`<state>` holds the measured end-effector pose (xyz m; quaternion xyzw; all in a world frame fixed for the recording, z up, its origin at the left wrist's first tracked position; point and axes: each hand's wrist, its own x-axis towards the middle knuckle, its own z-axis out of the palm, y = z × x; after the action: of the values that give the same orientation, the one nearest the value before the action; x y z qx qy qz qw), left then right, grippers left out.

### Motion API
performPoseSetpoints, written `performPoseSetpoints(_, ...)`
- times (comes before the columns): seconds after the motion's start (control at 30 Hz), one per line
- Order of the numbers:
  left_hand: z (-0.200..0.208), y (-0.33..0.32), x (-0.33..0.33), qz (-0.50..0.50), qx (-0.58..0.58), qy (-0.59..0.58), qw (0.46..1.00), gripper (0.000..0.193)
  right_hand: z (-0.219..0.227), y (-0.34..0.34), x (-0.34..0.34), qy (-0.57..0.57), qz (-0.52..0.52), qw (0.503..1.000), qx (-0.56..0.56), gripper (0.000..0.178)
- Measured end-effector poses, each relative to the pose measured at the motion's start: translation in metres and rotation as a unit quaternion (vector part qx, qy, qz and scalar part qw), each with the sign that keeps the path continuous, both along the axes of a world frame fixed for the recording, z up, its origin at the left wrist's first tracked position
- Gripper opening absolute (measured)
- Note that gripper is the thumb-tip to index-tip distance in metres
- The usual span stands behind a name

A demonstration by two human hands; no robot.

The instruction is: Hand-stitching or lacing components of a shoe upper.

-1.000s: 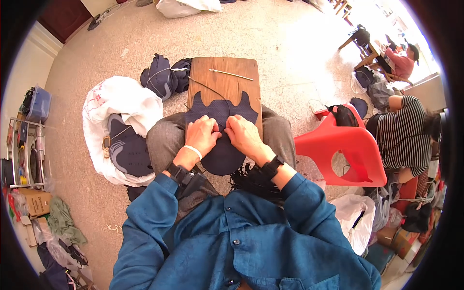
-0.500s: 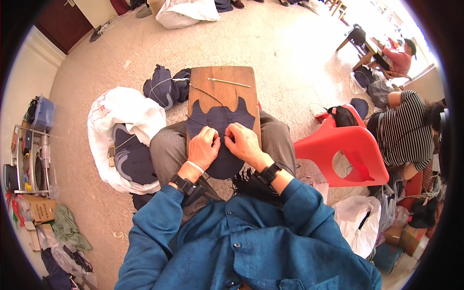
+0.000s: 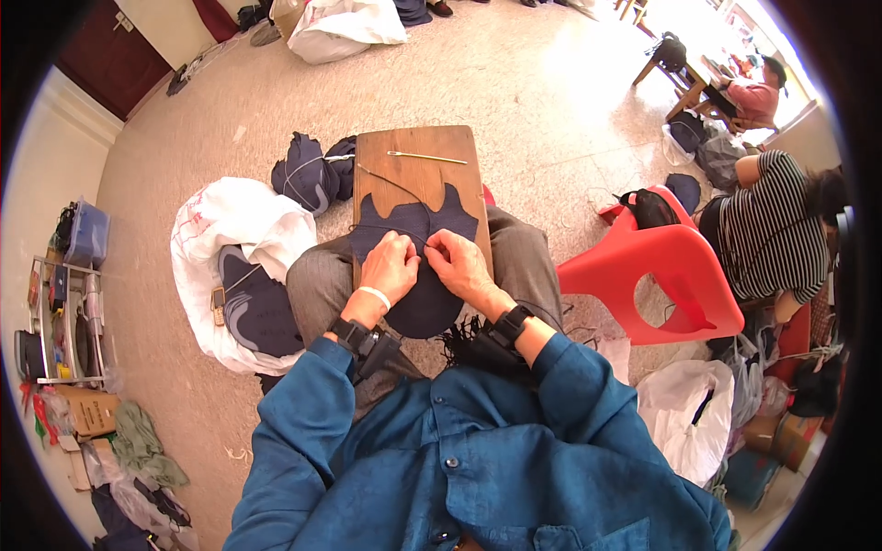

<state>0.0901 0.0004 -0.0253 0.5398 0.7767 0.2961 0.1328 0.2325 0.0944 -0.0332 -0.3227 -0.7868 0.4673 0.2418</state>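
Observation:
A dark navy shoe-upper piece (image 3: 424, 308), with pointed tabs at its far side, lies over a wooden board (image 3: 413, 140) between my knees. My left hand (image 3: 388, 266) is closed in a pinch on the piece's middle. Beside it, my right hand (image 3: 459, 268) also pinches, the fingertips of both nearly meeting. A thin dark cord (image 3: 401, 186) loops across the board and piece to my fingers, which seem to grip it; the exact grip is hidden. Past the piece, a long light needle (image 3: 427, 158) rests on the board.
Left of my knee stands a white sack (image 3: 197, 234) of navy pieces, a phone (image 3: 219, 296) on them. A tied navy bundle (image 3: 308, 174) lies behind it. A red plastic stool (image 3: 597, 264) stands at right, near a person in a striped shirt (image 3: 772, 230).
My hands stay pinched at the middle of the piece, only slightly shifted. The whole view has tilted a little; nothing was let go.

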Motion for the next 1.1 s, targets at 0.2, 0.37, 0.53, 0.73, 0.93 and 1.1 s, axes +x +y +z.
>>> performPoseSetpoints(0.2, -0.014, -0.009, 0.003, 0.046, 0.107, -0.162, 0.98, 0.006, 0.005, -0.003, 0.004, 0.008, 0.037, 0.999, 0.02, 0.012)
performPoseSetpoints(0.37, 0.01, -0.002, -0.009, 0.057, -0.036, -0.485, 0.872, 0.01, 0.002, -0.004, 0.004, 0.006, 0.029, 0.999, 0.038, 0.014)
performPoseSetpoints(0.53, 0.027, 0.009, -0.004, 0.053, 0.003, -0.441, 0.896, 0.01, 0.004, -0.002, 0.006, 0.011, 0.046, 0.998, 0.052, 0.014)
performPoseSetpoints(0.73, 0.058, 0.016, -0.012, 0.018, 0.123, -0.341, 0.932, 0.02, 0.006, -0.003, 0.007, 0.018, 0.06, 0.996, 0.065, 0.013)
performPoseSetpoints(0.93, 0.093, 0.022, -0.017, -0.009, 0.184, -0.295, 0.938, 0.021, 0.005, -0.004, 0.009, 0.046, 0.058, 0.995, 0.072, 0.012)
performPoseSetpoints(1.1, 0.12, 0.026, -0.018, -0.01, 0.214, -0.304, 0.928, 0.021, 0.005, -0.004, 0.011, 0.05, 0.059, 0.995, 0.059, 0.012)
